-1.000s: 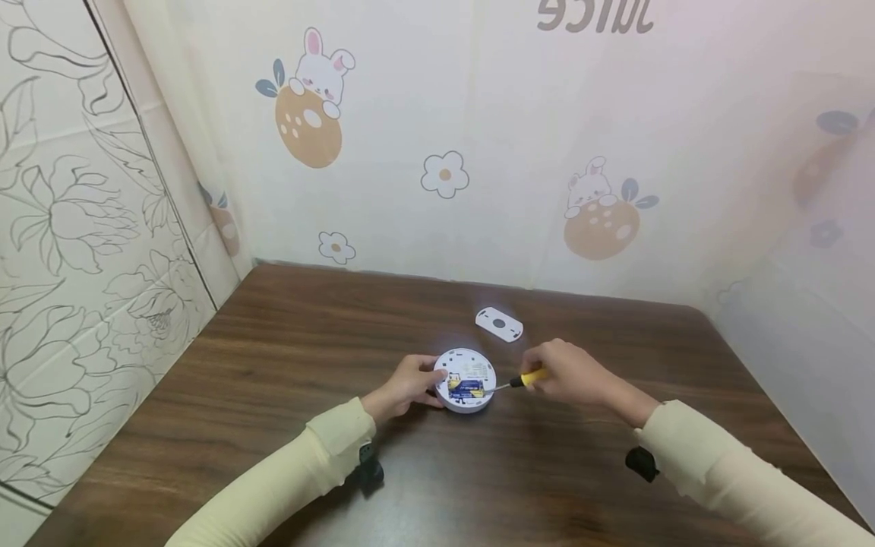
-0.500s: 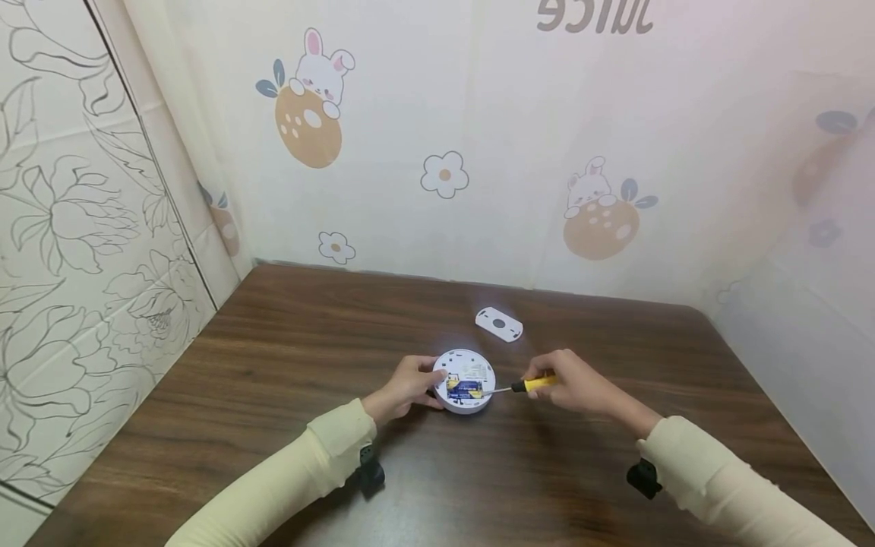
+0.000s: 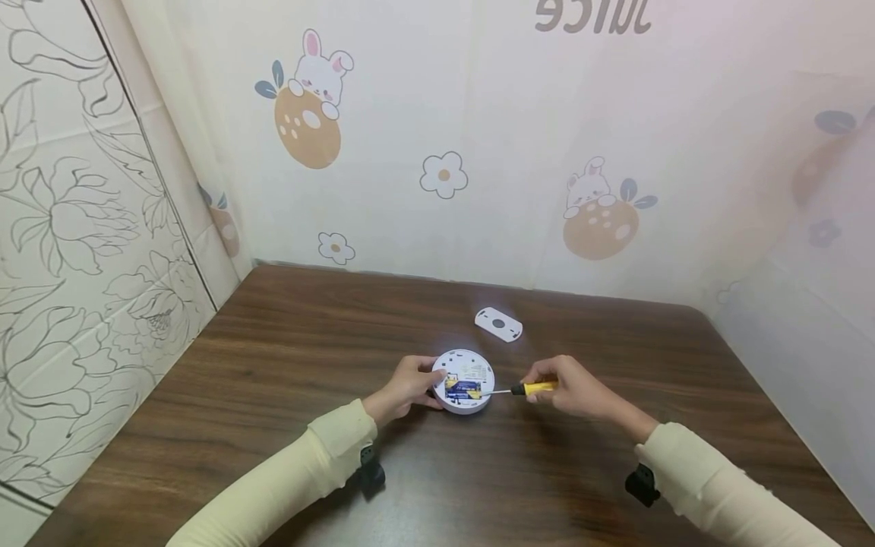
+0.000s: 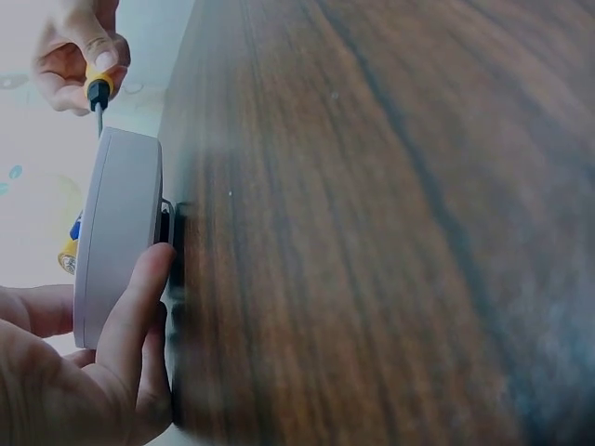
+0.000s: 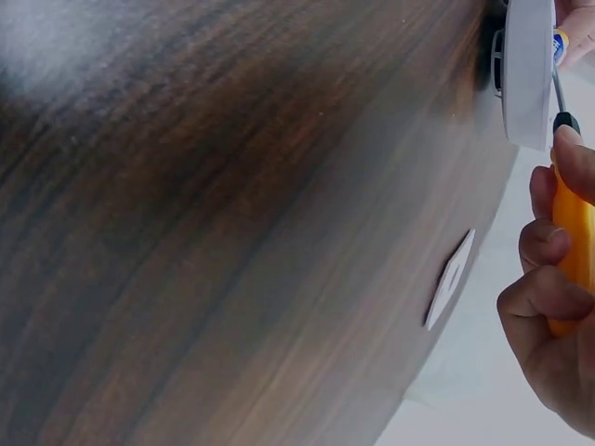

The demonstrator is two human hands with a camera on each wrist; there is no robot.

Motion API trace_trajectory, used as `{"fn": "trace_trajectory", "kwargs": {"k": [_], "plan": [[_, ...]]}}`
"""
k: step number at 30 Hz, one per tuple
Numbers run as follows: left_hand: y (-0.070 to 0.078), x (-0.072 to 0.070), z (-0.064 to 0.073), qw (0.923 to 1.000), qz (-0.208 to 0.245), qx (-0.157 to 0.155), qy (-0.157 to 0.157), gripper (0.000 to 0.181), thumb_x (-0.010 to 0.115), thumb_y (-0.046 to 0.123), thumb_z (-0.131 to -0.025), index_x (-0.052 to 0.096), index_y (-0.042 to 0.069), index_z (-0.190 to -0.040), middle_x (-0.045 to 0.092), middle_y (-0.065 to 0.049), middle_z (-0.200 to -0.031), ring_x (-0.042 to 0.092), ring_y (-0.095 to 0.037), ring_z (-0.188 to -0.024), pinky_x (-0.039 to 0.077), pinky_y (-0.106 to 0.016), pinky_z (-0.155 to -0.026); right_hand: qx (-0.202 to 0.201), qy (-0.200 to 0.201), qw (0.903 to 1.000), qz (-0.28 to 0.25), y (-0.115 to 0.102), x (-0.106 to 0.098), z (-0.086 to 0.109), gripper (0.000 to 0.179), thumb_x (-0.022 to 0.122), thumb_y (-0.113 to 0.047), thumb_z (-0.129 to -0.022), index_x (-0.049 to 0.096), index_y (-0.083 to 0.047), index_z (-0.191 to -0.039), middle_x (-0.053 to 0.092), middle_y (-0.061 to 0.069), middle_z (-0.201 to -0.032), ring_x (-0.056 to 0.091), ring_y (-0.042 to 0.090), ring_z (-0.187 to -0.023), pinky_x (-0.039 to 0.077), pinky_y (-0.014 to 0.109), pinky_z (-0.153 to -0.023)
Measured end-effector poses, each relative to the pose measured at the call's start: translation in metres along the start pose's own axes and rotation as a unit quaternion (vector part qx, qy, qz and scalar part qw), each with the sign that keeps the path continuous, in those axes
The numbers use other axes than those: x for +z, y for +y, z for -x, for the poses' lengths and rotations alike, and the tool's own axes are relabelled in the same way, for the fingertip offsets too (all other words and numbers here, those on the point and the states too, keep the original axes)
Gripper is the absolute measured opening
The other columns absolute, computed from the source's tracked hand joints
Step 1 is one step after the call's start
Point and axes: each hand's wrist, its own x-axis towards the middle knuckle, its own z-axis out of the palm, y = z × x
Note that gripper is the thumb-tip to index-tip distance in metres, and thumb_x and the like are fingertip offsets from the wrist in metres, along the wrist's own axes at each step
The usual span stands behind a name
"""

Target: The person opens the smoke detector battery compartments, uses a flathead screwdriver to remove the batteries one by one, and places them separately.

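Note:
A round white device (image 3: 466, 361), like a detector, is gripped at its left edge by my left hand (image 3: 405, 386), thumb over the face and fingers beneath. Blue-and-yellow batteries (image 3: 462, 390) lie in its face. Seen edge-on in the left wrist view, one battery (image 4: 69, 253) juts out past the device's face. My right hand (image 3: 577, 389) grips a screwdriver by its yellow handle (image 3: 540, 387). The metal shaft points left, its tip right at the batteries' right end. In the right wrist view the fingers wrap the handle (image 5: 576, 232).
A white oblong plate (image 3: 487, 319) with a grey round centre lies flat behind the device. The brown wood-grain table (image 3: 307, 342) stretches to a patterned curtain (image 3: 383, 152) at the back and sides. Black wrist devices (image 3: 371, 471) sit under both sleeves.
My right hand has shifted slightly right and down, and the screwdriver now lies flatter, its tip still at the batteries. The left hand and the device hold nearly the same place.

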Motion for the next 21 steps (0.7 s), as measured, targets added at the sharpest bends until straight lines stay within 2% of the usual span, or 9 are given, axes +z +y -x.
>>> {"fn": "trace_trajectory", "kwargs": {"k": [13, 21], "plan": [[0.000, 0.000, 0.000, 1.0000, -0.003, 0.008, 0.000, 0.040, 0.055, 0.000, -0.094, 0.047, -0.013, -0.131, 0.062, -0.022, -0.102, 0.066, -0.023, -0.078, 0.060, -0.038, -0.061, 0.010, 0.000, 0.9995, -0.029, 0.008, 0.004, 0.003, 0.012, 0.074, -0.004, -0.081, 0.072, -0.013, -0.089, 0.066, -0.002, -0.089, 0.055, 0.022, -0.080, 0.050, 0.032, -0.072], [-0.001, 0.000, -0.001, 0.9999, -0.005, 0.011, -0.002, 0.040, 0.055, -0.001, -0.094, 0.047, -0.013, -0.131, 0.062, -0.023, -0.103, 0.065, -0.022, -0.075, 0.060, -0.039, -0.060, 0.007, -0.003, 0.9980, -0.062, 0.013, 0.006, 0.004, 0.008, 0.074, -0.006, -0.082, 0.071, -0.009, -0.089, 0.066, 0.002, -0.091, 0.053, 0.023, -0.081, 0.047, 0.033, -0.073]]}}
